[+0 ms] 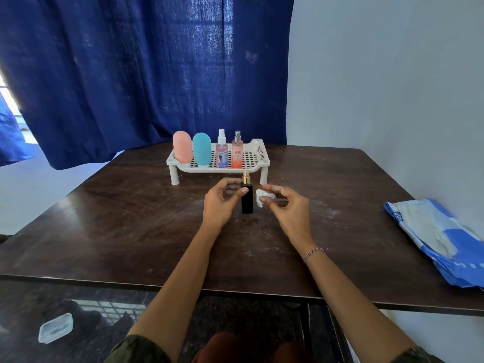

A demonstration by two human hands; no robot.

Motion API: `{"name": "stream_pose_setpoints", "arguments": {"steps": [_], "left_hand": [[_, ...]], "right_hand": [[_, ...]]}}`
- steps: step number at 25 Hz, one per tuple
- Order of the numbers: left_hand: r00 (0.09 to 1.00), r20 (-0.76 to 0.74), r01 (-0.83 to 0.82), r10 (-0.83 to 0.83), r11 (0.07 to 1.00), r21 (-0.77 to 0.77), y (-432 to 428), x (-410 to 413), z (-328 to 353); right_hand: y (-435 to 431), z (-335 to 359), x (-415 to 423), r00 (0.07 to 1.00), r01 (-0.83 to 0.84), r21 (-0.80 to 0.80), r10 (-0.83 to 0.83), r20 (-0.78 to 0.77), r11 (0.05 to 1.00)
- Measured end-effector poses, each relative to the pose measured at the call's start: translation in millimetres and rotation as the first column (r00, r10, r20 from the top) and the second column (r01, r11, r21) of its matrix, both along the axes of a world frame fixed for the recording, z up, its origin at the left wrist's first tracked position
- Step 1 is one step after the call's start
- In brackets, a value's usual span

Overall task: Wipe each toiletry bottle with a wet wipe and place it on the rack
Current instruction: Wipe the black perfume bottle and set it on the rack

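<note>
The left hand (221,203) is half curled round a black perfume bottle (247,203). Its thumb lies across the front of the bottle's upper part and its fingers reach behind. The left forearm runs up from the near edge of the table (131,226), palm turned toward the right. The bottle stands upright with its gold sprayer top (245,177) uppermost, near the middle of the table and just in front of the rack (262,150). Whether its base rests on the tabletop cannot be told.

Just to the right of the bottle, seemingly not touching it, is a crumpled white wet wipe (263,199). The right hand (288,208) pinches it between thumb and fingertips, the remaining fingers loosely bent, palm facing left. A thread bracelet (315,251) circles that wrist.

The white perforated rack stands on short legs near the far edge. On it, from left to right, stand a pink rounded bottle (182,146), a teal rounded bottle (202,149), a pink spray bottle with a white nozzle (221,153) and an orange-pink spray bottle with a silver nozzle (237,153). The rack's right end holds nothing.

A blue-and-white plastic bag (440,237) lies at the table's right edge. A clear plastic container (55,327) sits on the floor at lower left. A blue curtain (131,74) hangs behind.
</note>
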State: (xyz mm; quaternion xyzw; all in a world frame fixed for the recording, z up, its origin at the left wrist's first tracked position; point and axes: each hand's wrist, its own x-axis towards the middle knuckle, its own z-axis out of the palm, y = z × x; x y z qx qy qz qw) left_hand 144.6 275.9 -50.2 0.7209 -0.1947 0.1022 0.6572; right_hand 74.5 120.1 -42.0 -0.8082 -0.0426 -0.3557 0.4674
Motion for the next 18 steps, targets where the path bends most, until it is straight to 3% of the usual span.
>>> {"name": "stream_pose_setpoints", "arguments": {"steps": [3,5,13,18], "left_hand": [[0.977,-0.159,0.106,-0.143,0.969,-0.222,-2.4,-1.4,1.7],[0.946,-0.209,0.181,-0.247,0.939,-0.292,-4.6,-1.4,1.0],[0.786,-0.311,0.411,-0.535,0.827,-0.384,-8.4,-5.6,2.7],[0.736,-0.348,0.365,-0.58,0.774,-0.518,-4.5,-5.7,6.3]], "right_hand": [[5.6,-0.7,-2.8,0.995,-0.052,-0.182,0.067,0.08,0.982],[7.2,-1.9,-3.0,0.99,-0.032,-0.267,0.068,0.125,0.963],[-1.1,1.2,-1.0,0.98,0.105,-0.229,-0.062,0.188,0.968],[6.6,-0.8,-4.0,0.98,-0.075,-0.351,0.134,0.147,0.933]]}}
